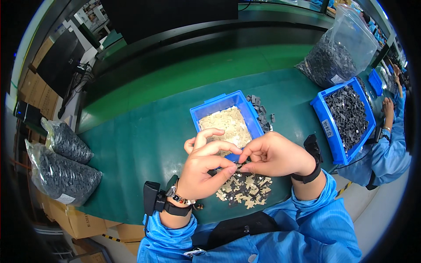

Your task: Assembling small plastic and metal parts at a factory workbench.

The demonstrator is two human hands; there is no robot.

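My left hand [204, 168] and my right hand [278, 153] meet fingertip to fingertip in front of a blue bin [209, 105]. Both are closed in a pinch, thumb against forefinger. Something small and dark shows between the fingertips, too tiny and covered to name. Beige flat pieces [226, 125] fill much of the bin. Below my hands lies a loose pile of small beige and dark pieces [247, 190], partly hidden by my fingers. Dark grey plastic pieces [258, 109] are heaped along the bin's right side.
A larger blue bin [325, 119] of black pieces stands at the right, with a clear bag of dark parts [331, 59] behind it. Two more filled bags [66, 175] sit at the left table edge. A co-worker's blue sleeve [392, 149] is at far right.
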